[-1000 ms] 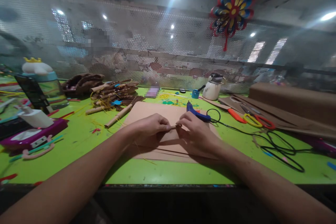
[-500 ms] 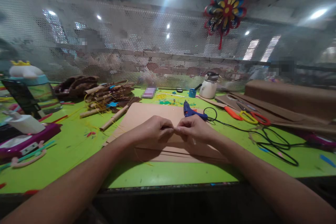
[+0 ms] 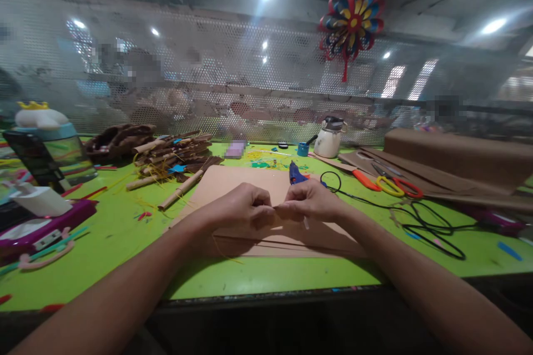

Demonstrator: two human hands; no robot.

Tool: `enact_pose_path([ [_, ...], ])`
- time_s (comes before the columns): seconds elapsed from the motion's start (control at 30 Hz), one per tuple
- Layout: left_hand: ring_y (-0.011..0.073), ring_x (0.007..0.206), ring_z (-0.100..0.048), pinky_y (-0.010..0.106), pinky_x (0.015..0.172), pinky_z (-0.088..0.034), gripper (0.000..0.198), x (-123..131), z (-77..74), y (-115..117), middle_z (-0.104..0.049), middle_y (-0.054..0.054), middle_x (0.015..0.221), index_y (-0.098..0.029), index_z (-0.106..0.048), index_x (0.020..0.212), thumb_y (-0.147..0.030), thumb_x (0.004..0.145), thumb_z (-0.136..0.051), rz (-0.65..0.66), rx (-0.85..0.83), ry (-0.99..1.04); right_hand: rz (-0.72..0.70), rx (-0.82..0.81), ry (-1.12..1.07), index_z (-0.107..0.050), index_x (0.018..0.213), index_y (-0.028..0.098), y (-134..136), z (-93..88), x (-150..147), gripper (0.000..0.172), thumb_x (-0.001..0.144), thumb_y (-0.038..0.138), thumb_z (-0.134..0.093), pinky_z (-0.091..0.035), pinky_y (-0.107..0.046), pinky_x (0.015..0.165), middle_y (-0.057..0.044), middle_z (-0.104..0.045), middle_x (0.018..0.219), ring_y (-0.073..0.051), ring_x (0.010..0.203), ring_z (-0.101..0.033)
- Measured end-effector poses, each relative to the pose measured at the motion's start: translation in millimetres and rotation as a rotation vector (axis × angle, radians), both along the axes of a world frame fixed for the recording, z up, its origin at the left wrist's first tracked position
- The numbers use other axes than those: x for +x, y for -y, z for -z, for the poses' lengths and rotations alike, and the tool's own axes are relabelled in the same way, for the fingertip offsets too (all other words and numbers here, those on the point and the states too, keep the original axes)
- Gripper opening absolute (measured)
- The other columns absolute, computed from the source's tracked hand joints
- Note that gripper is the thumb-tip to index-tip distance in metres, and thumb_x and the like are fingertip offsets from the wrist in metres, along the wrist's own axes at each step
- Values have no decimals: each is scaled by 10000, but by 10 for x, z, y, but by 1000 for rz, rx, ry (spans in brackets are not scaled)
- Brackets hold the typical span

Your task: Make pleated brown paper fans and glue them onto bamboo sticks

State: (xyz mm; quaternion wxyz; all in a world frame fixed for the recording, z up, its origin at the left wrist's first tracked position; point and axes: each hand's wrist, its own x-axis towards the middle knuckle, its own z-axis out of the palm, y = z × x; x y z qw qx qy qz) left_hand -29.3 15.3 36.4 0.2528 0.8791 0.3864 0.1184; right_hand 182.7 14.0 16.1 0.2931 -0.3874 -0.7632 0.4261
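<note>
My left hand (image 3: 254, 205) and my right hand (image 3: 308, 199) meet over a stack of brown paper sheets (image 3: 245, 175), fingertips almost touching. Both are closed in a pinch. What lies between the fingertips is too small to make out. A short whitish piece (image 3: 306, 223) shows just below my right fingers; whether they hold it I cannot tell. Right behind my right hand a blue hot glue gun (image 3: 296, 173) lies on the far part of the paper, partly hidden by the hand.
On the green table (image 3: 212, 283), rolled brown paper sticks (image 3: 183, 188) lie at the left behind a purple power strip (image 3: 79, 216). To the right are a black cord (image 3: 416, 222), scissors (image 3: 389, 186), an orange-handled knife (image 3: 366, 180) and brown paper (image 3: 453, 150). A white jug (image 3: 328, 141) stands behind.
The view has shifted slightly. My two hands stay over the paper, still pinching, with a slightly wider gap between their knuckles.
</note>
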Motion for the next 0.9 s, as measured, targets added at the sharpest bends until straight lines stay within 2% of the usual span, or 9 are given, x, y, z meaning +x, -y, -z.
enact_pose_path([
  [0.1,97,546,-431,193,493,-298,230,-24,16,-33,-536,-16,596,-145,-587,707,-322,747,-445,39,16,-28,-103,-57,48,-601,712,112,-22,-23,57,318,730,430,-600,-406,-195,397,13,-556,490,-96,395,-525],
  [0.23,101,545,-421,206,492,-275,194,-46,48,-29,-542,-13,623,-165,-580,739,-287,754,-430,56,109,-99,-186,35,128,-626,793,113,-75,-36,130,292,768,398,-566,-449,-212,497,-9,-589,589,-106,501,-566],
  [0.4,102,525,-399,217,511,-280,211,-47,53,-17,-506,-5,604,-164,-507,681,-261,790,-354,80,110,-101,-184,196,247,-636,838,113,-77,-96,161,275,821,353,-503,-443,-215,556,-31,-610,655,-112,578,-569],
  [0.57,105,559,-402,210,510,-273,85,-38,71,-10,-500,-11,648,-170,-489,733,-184,706,-409,144,129,-105,-165,291,238,-642,913,119,7,-170,113,276,810,345,-522,-446,-220,648,-53,-649,793,-130,716,-581],
  [0.63,100,563,-390,205,506,-264,87,-18,87,0,-484,-19,650,-170,-486,752,-172,681,-436,164,161,-111,-147,268,237,-646,884,117,42,-156,61,295,799,375,-531,-434,-205,592,-44,-644,763,-119,661,-565],
  [0.73,91,548,-360,200,497,-253,53,16,106,17,-457,-28,627,-169,-473,746,-186,714,-434,187,193,-100,-108,237,248,-628,736,104,81,-104,-21,334,818,398,-492,-361,-180,456,-7,-572,572,-79,485,-476],
  [0.83,90,542,-358,201,494,-254,103,31,107,34,-475,-24,632,-172,-490,764,-235,776,-409,163,215,-96,-85,168,222,-596,682,100,97,-59,-66,353,830,395,-470,-324,-171,415,9,-524,498,-62,421,-431],
  [0.9,95,556,-387,207,504,-264,181,32,84,53,-511,-12,663,-175,-514,792,-286,821,-374,134,199,-95,-60,179,222,-600,687,98,92,-34,-75,346,828,387,-473,-312,-168,408,4,-531,498,-62,418,-428],
])
